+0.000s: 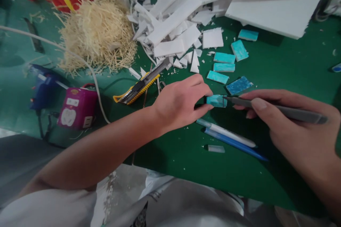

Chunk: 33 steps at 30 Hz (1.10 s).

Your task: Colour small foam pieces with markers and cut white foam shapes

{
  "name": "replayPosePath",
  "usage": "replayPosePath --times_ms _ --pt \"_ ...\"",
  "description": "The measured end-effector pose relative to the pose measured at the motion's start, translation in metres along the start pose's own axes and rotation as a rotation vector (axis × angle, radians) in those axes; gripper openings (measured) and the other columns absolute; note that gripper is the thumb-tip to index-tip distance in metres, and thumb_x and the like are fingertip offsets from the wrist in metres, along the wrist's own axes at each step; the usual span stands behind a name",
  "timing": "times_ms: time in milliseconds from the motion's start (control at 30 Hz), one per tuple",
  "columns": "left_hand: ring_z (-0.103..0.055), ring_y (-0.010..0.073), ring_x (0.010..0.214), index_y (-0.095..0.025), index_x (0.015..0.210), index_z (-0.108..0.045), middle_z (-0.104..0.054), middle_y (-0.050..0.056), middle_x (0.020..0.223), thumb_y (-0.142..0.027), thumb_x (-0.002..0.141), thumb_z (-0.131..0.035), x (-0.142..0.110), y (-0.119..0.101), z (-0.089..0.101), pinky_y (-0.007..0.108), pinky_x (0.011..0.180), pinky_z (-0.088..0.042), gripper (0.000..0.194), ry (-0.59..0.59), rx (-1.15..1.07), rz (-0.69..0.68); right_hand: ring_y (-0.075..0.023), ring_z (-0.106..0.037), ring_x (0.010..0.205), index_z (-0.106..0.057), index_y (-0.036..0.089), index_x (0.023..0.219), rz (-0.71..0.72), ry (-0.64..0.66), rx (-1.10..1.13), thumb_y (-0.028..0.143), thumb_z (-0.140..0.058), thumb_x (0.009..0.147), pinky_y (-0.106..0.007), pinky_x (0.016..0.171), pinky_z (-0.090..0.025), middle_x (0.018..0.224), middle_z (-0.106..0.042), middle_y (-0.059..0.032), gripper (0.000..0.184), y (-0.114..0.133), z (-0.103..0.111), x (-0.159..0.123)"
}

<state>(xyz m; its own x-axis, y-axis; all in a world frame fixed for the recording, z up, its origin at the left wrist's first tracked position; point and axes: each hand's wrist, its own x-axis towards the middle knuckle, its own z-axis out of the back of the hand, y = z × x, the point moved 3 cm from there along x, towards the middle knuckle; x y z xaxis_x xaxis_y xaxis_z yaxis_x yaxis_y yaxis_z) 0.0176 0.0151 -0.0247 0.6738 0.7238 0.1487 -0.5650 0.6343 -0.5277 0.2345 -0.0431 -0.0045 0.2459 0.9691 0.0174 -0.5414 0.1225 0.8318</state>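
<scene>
So the little teal block (216, 101) sits just right of the left hand (181, 101), thumb and fingers pinched on its left end, long axis roughly sideways over the green bench (173, 156). Right hand (295, 127) is farther off, fingers wrapped round a slim grey tool (287, 112), tip at the block's right end.

A pale, loose shirt (197, 204) — whitish, softly creased — bears a dark pointed emblem (142, 216) and small lettering (155, 195) too blurred to read. Its left sleeve (58, 207) is short, the forearm (106, 149) below uncovered; left hand (181, 101) and right hand (301, 131) are bare.
</scene>
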Motion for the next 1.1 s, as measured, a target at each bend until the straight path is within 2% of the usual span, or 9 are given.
replayPosePath --times_ms 333,500,567,667,733,867,1000,1100 --pt "-0.055 0.0106 0.068 -0.020 0.107 -0.074 -0.063 0.000 0.093 -0.031 0.097 -0.068 0.0016 -0.0015 0.0015 0.024 0.064 -0.044 0.015 0.030 0.010 0.019 -0.0144 -0.068 0.056 -0.085 0.034 0.085 0.010 -0.010 -0.030 0.039 -0.079 0.086 -0.028 0.051 -0.057 0.074 -0.079 0.0024 0.008 -0.0006 -0.0012 0.0000" --pt "-0.055 0.0107 0.068 -0.020 0.107 -0.073 -0.064 0.000 0.092 -0.031 0.097 -0.069 0.0015 -0.0017 0.0016 0.024 0.063 -0.044 0.015 0.040 0.013 0.024 -0.0138 -0.071 0.062 -0.085 0.035 0.089 0.032 0.020 -0.026 0.036 -0.079 0.086 -0.026 0.055 -0.057 0.081 -0.082 0.0037 0.007 0.0021 -0.0021 -0.0007" --pt "-0.055 0.0103 0.068 -0.020 0.107 -0.073 -0.064 0.000 0.093 -0.030 0.097 -0.069 0.0011 -0.0016 0.0017 0.023 0.063 -0.044 0.015 0.033 0.006 0.020 -0.0141 -0.072 0.062 -0.084 0.035 0.083 0.058 0.059 -0.026 0.034 -0.076 0.086 -0.025 0.055 -0.057 0.078 -0.081 0.0044 0.008 0.0039 -0.0011 0.0004" --pt "-0.054 0.0095 0.066 -0.019 0.107 -0.073 -0.065 0.000 0.094 -0.030 0.097 -0.069 0.0007 -0.0015 0.0018 0.023 0.062 -0.043 0.015 0.015 -0.005 0.012 -0.0154 -0.071 0.054 -0.079 0.033 0.066 0.098 0.120 -0.047 0.033 -0.071 0.086 -0.025 0.047 -0.054 0.063 -0.076 0.0036 0.021 0.0060 0.0003 0.0027" --pt "-0.054 0.0094 0.066 -0.019 0.106 -0.073 -0.065 0.000 0.094 -0.030 0.097 -0.069 0.0008 -0.0013 0.0018 0.023 0.062 -0.043 0.015 0.013 -0.004 0.013 -0.0166 -0.070 0.051 -0.078 0.032 0.063 0.080 0.106 -0.037 0.033 -0.070 0.084 -0.026 0.046 -0.054 0.060 -0.075 0.0029 0.023 0.0060 0.0014 0.0044" --pt "-0.057 0.0101 0.070 -0.019 0.109 -0.072 -0.067 0.001 0.098 -0.030 0.096 -0.070 0.0013 -0.0006 0.0022 0.022 0.062 -0.044 0.017 0.035 0.004 0.024 -0.0191 -0.073 0.057 -0.080 0.033 0.072 0.021 0.041 0.014 0.034 -0.074 0.083 -0.031 0.053 -0.060 0.066 -0.077 0.0012 0.013 0.0057 0.0013 0.0062" --pt "-0.060 0.0109 0.074 -0.017 0.119 -0.070 -0.068 0.003 0.102 -0.032 0.096 -0.072 -0.0001 -0.0011 0.0054 0.022 0.065 -0.046 0.027 0.036 -0.005 0.003 -0.0169 -0.070 0.056 -0.081 0.033 0.075 0.018 0.032 0.018 0.035 -0.075 0.083 -0.030 0.054 -0.060 0.069 -0.077 0.0006 0.011 0.0034 0.0011 0.0058" --pt "-0.062 0.0122 0.077 -0.018 0.118 -0.070 -0.068 0.003 0.104 -0.036 0.094 -0.075 -0.0020 -0.0018 0.0082 0.023 0.066 -0.047 0.030 0.045 0.031 0.013 -0.0163 -0.069 0.055 -0.082 0.033 0.078 0.002 0.024 0.032 0.035 -0.076 0.084 -0.030 0.052 -0.058 0.071 -0.078 0.0003 0.009 -0.0010 0.0027 0.0052"
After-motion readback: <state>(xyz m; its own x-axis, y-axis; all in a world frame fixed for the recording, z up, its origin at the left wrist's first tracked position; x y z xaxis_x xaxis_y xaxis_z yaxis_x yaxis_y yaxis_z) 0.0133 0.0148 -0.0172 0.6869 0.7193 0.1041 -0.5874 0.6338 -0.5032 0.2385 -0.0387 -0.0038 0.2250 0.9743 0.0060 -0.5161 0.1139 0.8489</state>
